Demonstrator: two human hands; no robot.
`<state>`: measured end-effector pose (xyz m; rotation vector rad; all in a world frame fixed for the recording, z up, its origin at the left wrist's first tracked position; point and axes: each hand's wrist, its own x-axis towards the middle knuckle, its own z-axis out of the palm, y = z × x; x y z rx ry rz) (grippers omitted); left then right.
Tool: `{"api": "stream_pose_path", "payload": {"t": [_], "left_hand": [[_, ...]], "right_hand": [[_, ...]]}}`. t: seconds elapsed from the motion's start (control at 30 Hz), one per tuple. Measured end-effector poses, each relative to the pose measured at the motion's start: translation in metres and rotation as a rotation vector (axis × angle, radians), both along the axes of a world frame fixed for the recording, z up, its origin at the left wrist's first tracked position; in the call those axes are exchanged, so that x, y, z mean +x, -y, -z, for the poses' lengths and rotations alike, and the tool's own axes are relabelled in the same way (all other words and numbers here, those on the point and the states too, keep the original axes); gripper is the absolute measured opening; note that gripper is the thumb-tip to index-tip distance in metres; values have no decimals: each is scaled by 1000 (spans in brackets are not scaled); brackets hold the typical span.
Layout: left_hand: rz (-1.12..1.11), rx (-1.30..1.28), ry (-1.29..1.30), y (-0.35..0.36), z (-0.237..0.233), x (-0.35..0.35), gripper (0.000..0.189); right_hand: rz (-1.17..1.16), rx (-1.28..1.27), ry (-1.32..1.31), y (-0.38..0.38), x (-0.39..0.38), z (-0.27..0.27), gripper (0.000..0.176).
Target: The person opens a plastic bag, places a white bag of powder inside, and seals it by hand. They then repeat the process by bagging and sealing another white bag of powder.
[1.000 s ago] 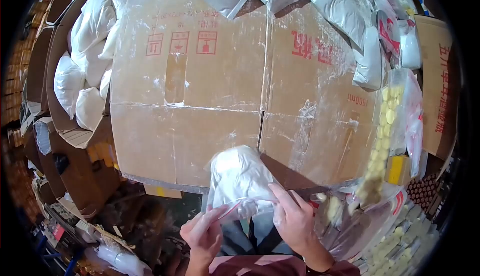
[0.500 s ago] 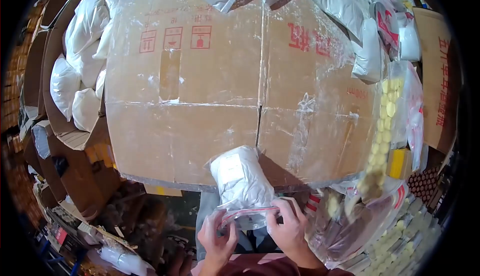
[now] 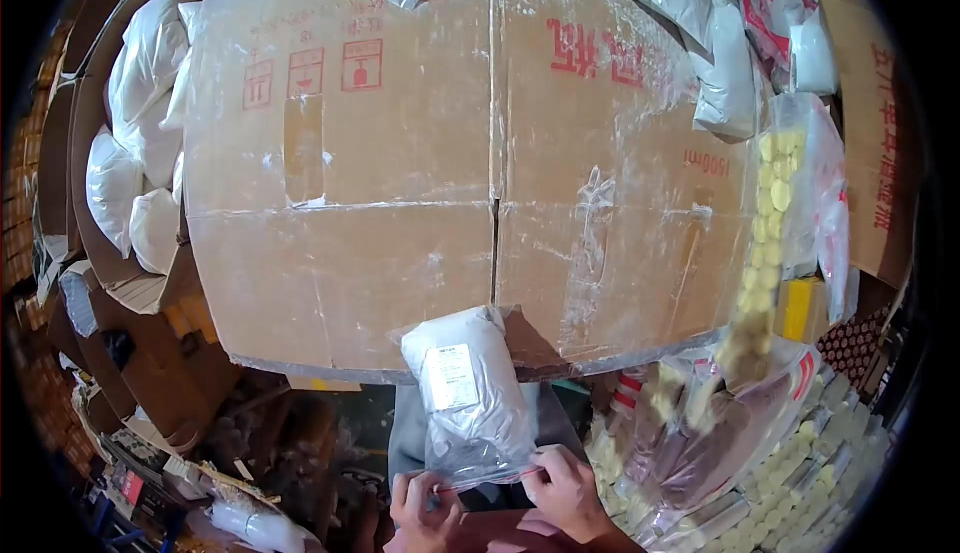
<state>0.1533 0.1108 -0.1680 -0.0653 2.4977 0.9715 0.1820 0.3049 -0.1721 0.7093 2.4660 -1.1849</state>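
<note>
A clear zip bag of white powder (image 3: 485, 408) with a white printed label (image 3: 452, 377) lies with its far end on the front edge of the cardboard-covered table (image 3: 370, 283). Its near end, with a red zip line, hangs past the edge toward my body. My left hand (image 3: 425, 510) pinches the left corner of the bag's mouth, fingers closed. At the right corner, my right hand (image 3: 563, 490) grips the same zip edge between thumb and fingers. The strip between the hands is stretched nearly straight.
Filled white bags (image 3: 150, 83) sit in a carton on the left. More powder bags (image 3: 725, 73) line the back and right side. Sleeves of pale yellow discs (image 3: 770, 213) lie along the right edge, beside a tall carton (image 3: 865, 133). A small yellow-taped box (image 3: 800, 309) stands near them.
Both hands have drawn the zip edge toward my body and pulled it straighter. The bag now lies longer, its label more fully visible. The whole view has shifted slightly.
</note>
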Motion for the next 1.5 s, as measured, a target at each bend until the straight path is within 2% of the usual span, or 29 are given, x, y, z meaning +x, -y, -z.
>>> {"api": "stream_pose_path", "payload": {"t": [0.1, 0.2, 0.3, 0.33, 0.37, 0.43, 0.47, 0.5, 0.53, 0.57, 0.6, 0.63, 0.67, 0.7, 0.73, 0.77, 0.8, 0.83, 0.9, 0.97, 1.07, 1.17, 1.23, 1.27, 1.3, 1.33, 1.37, 1.4, 1.5], "left_hand": [[-39, -2, -10, -4, -2, -6, 20], [-175, 11, -87, -7, 22, 5, 14], [-503, 143, 191, -11, 43, 22, 10], [-573, 189, 168, -25, 43, 11, 11], [-585, 179, 193, -22, 45, 20, 10], [-611, 155, 224, -14, 46, 29, 23], [-451, 136, 145, -7, 33, 22, 25], [-292, 102, 73, -6, -3, 3, 26], [-295, 222, -115, -5, -22, 2, 30], [-249, 238, -56, 14, -24, 9, 25], [-187, 158, -84, 9, -24, -1, 19], [-127, 84, -126, -3, -18, -19, 14], [-398, 285, 210, -16, -4, -38, 16], [-509, 350, 343, -31, -18, -68, 17], [-349, 381, 170, -29, -17, -78, 18], [-413, 432, 98, -32, -19, -86, 18], [-379, 471, 119, -49, -42, -117, 13], [-506, 462, 25, -64, -44, -139, 14], [-507, 561, -34, -76, -53, -168, 16], [-236, 470, -363, -70, -45, -178, 23], [-254, 459, -296, -80, -51, -180, 20], [-74, 321, -263, -66, 7, -179, 11], [113, 96, -129, -71, 39, -182, 19], [155, 145, 60, -75, 45, -186, 28], [239, 114, 1, -72, 54, -185, 30], [324, 88, -53, -67, 64, -182, 32], [409, 65, -107, -64, 72, -180, 34], [307, 130, -8, -66, 69, -183, 36], [320, 114, -306, -87, 71, -199, 39]], "right_hand": [[-39, -46, -81, -3, -4, -1, 17], [38, -54, -78, -4, -2, 3, 16], [106, 17, -2, 7, 15, 30, 13], [125, 62, 19, 10, 19, 49, 12], [195, 11, 47, 12, 16, 64, 13], [164, 68, 72, 15, 8, 52, 12], [193, 40, 28, 11, 5, 36, 14], [89, 97, -32, 2, -8, 4, 14], [-61, 209, -127, -3, 7, 0, 11], [-214, 321, -220, -5, 21, -6, 23], [-245, 299, -264, -12, -2, -17, 22], [-88, 177, -205, -14, -21, -12, 14], [63, 51, -146, -13, -39, -6, 10], [217, -83, -83, -13, -53, -5, 14], [108, -3, -155, -16, -67, -11, 13], [152, 10, -234, -20, -81, -14, 12], [198, 12, -291, -22, -90, -23, 12], [215, -47, -280, -31, -109, -34, 12], [139, -26, -404, -50, -144, -43, 14], [120, 71, -472, -59, -160, -60, 15], [122, 103, -485, -62, -162, -63, 16], [172, 171, -466, -56, -157, -14, 14], [145, 233, -374, -54, -146, 32, 10], [78, 219, -221, -55, -138, 42, 9], [10, 206, -68, -59, -130, 50, 8], [-15, 178, -66, -65, -123, 56, 14], [99, 80, -144, -67, -120, 59, 18], [143, 75, -223, -70, -124, 59, 21], [152, 104, -420, -73, -154, 58, 28]]}}
